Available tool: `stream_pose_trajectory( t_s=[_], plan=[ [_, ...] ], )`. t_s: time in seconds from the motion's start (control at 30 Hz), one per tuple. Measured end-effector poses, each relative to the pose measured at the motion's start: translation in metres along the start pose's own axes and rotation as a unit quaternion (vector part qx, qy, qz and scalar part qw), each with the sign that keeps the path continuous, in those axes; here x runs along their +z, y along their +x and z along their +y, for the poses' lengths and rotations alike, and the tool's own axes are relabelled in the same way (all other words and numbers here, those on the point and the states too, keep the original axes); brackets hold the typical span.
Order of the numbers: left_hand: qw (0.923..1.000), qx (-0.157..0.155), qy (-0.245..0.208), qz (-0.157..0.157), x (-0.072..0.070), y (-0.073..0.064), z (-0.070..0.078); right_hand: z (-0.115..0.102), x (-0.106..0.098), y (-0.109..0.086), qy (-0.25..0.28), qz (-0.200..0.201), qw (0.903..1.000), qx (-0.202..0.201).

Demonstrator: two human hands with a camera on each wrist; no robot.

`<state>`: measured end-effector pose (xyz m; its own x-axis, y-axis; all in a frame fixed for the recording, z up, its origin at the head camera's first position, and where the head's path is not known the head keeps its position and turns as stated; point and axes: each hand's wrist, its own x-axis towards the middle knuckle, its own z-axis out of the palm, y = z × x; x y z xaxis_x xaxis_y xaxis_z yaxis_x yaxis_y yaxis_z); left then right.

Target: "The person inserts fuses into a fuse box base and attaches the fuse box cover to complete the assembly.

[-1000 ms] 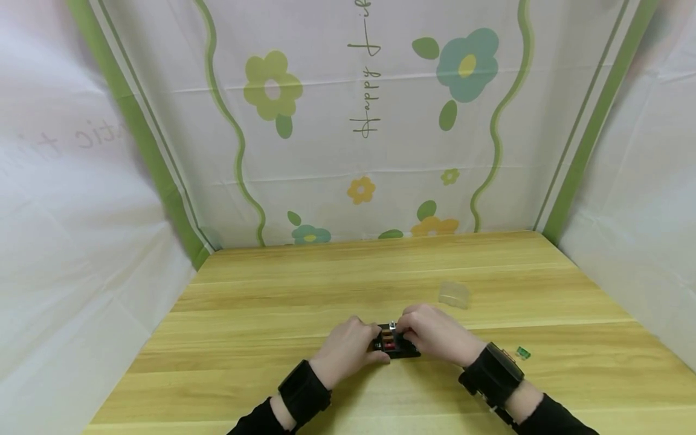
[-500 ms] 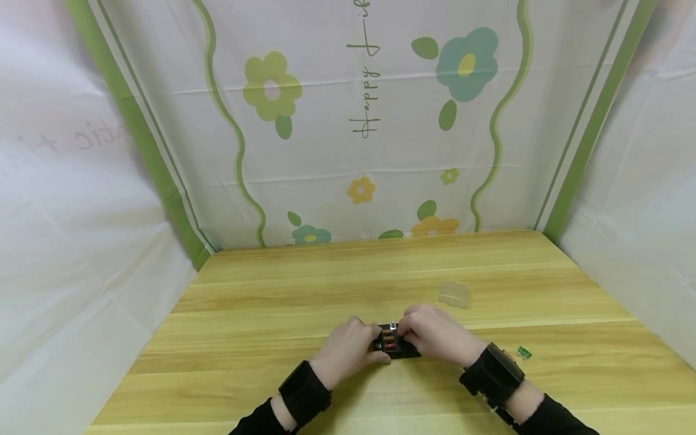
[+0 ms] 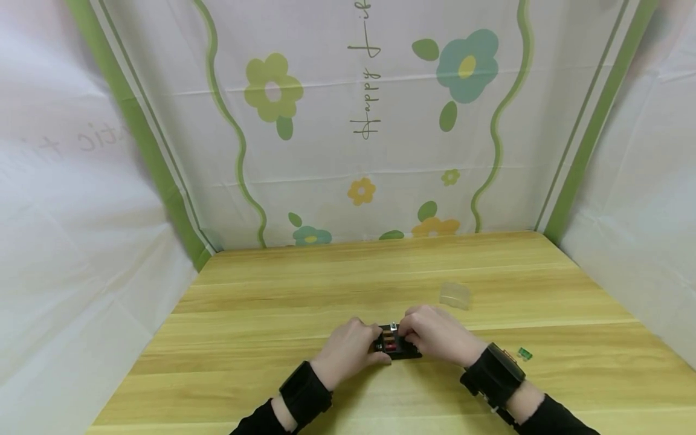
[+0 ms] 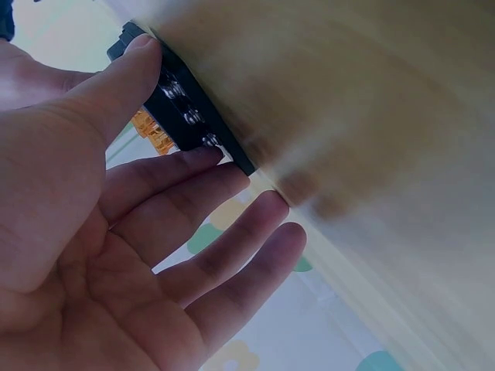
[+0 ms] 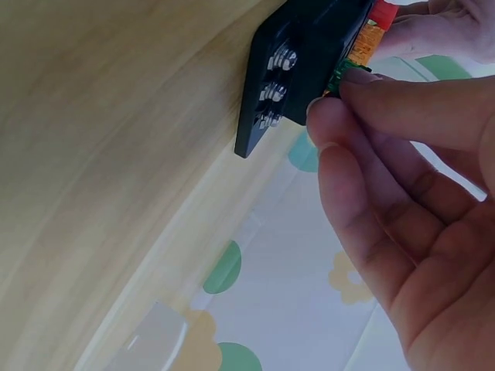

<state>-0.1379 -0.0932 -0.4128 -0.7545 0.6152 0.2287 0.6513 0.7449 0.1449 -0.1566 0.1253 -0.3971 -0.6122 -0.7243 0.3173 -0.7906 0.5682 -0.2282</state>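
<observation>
A black fuse block (image 3: pixel 406 349) lies on the table between both hands, with a red blade fuse (image 5: pixel 384 14) and orange blade fuses (image 5: pixel 365 43) standing in it. My left hand (image 3: pixel 348 347) grips its left end, thumb on the near edge and fingertips at the far edge. At the block's right part, my right hand (image 3: pixel 437 334) pinches a green blade fuse (image 5: pixel 337 78) between thumb and index finger. That fuse sits in line with the others, mostly covered by the fingertips. Metal terminal screws (image 5: pixel 272 91) line the block's edge in the right wrist view.
A clear plastic cover (image 3: pixel 454 295) lies on the wooden table (image 3: pixel 304 284) behind the right hand. Right of the right wristband (image 3: pixel 493 371) lies another green blade fuse (image 3: pixel 524 353). A white flowered cloth (image 3: pixel 326 121) hangs behind the table, with white cloth at both sides.
</observation>
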Motion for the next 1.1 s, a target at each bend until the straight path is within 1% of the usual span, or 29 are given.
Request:
stream_pose_trajectory(
  t_s=[0.33,0.77,1.1],
  plan=[
    [1.0000,-0.002,-0.003,-0.002,-0.0014,-0.0001,0.0010,-0.0004,-0.0016,0.0004,0.003,-0.008,1.0000,0.001],
    [1.0000,0.002,-0.005,-0.003,-0.0007,0.0000,0.0004,-0.0009,-0.0006,-0.0002,0.000,0.003,1.0000,-0.003],
    [1.0000,0.001,-0.004,-0.001,0.0007,0.0002,-0.0001,-0.0012,-0.0001,-0.0011,0.002,0.002,1.0000,0.001]
  ],
)
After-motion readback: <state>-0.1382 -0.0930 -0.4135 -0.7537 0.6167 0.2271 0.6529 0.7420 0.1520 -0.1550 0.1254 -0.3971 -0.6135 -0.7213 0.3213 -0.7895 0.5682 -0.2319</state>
